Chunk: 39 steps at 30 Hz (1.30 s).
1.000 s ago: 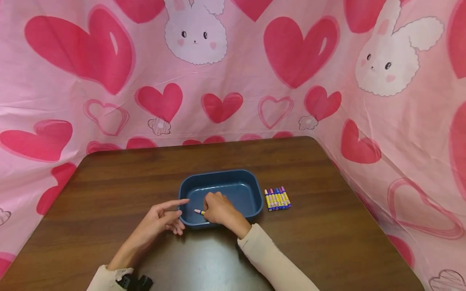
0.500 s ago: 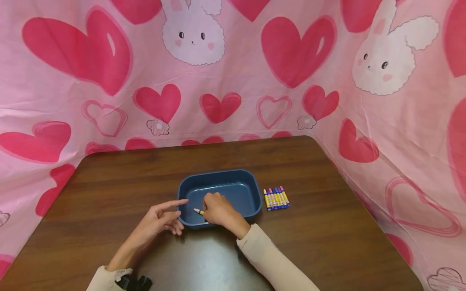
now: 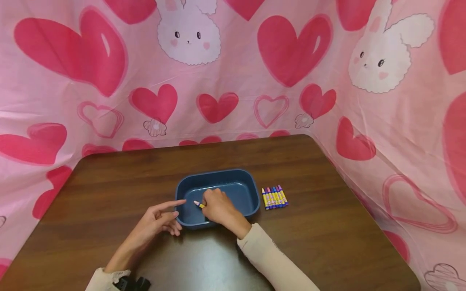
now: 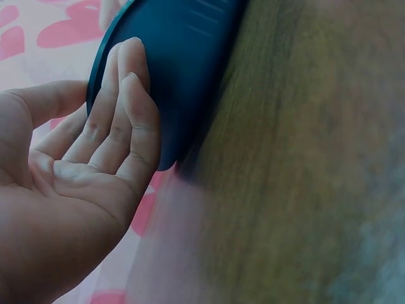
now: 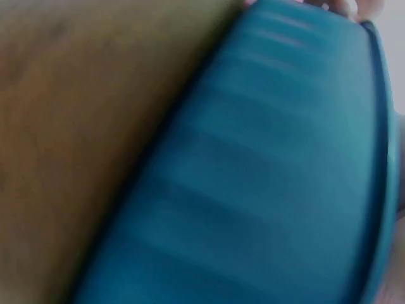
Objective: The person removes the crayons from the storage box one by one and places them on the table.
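Note:
A dark blue rectangular tray [image 3: 238,174] stands on the table. Inside its left part, my right hand [image 3: 218,205] pinches a crayon [image 3: 198,204] with a yellow wrapper and pale tip; the tip points left and most of the crayon is hidden behind my fingers. My left hand [image 3: 160,218] is at the tray's left end, fingers mostly extended, index finger and thumb over the rim. In the left wrist view, the fingers [image 4: 140,120] lie against the tray's outer wall [image 4: 183,63]. The right wrist view shows mainly the tray's outer side [image 5: 253,158], blurred.
Several yellow-wrapped crayons [image 3: 274,198] with differently coloured tips lie in a row on the brown wooden table [image 3: 309,234], right of the tray. A pink curtain [image 3: 225,137] with hearts and rabbits surrounds the back and sides.
The crayon in my right hand has risen slightly and its tip has tilted further upward. The left hand holds its place at the rim. The head view has shifted a little.

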{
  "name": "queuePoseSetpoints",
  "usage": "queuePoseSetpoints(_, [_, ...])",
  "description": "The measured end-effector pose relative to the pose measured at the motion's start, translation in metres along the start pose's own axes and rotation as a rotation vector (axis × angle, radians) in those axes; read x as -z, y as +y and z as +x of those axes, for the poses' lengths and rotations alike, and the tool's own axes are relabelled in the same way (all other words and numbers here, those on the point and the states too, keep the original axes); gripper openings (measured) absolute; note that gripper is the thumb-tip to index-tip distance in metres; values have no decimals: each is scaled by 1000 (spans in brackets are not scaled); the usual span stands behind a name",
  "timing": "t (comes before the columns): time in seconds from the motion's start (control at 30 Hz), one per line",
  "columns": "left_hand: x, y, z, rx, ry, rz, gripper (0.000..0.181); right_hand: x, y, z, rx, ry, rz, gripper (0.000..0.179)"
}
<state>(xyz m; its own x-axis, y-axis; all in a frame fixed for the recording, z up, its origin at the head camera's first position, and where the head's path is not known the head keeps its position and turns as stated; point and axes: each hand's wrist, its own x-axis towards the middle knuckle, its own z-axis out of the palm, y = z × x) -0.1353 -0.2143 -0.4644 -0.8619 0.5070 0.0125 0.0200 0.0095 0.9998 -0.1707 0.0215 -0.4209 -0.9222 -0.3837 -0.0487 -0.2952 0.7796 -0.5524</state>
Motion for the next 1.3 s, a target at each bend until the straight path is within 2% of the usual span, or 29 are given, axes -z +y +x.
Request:
queuePoseSetpoints(0.13, [0,1,1,7,-7,-6,48,18,7,-4,-2,94,44,6])
queuePoseSetpoints(0.27, [-1,1,0,-12,-3,-15,48,39,18,-13,-3,177,116,4])
queuePoseSetpoints(0.37, [-1,1,-2,-33,-5,-18,47,56,32,-21,4,291,114,5])
queuePoseSetpoints(0.5, [0,1,-3,-36,3,-11,47,81,54,-34,-30,457,77,3])
queuePoseSetpoints(0.6, [0,1,-4,-29,14,-2,47,98,73,-45,-86,506,79,3])
queuePoseSetpoints(0.8, [1,-1,-4,-18,12,-13,48,117,119,-61,-190,483,66,7])
queuePoseSetpoints(1.0, [0,-3,-4,-14,11,-32,48,124,158,-72,-263,393,28,9])
queuePoseSetpoints(1.17, [0,0,-3,-5,12,-32,48,126,179,-74,-298,310,6,8])
queuePoseSetpoints(1.3, [-1,2,-2,-8,5,-37,48,126,187,-74,-324,237,12,9])
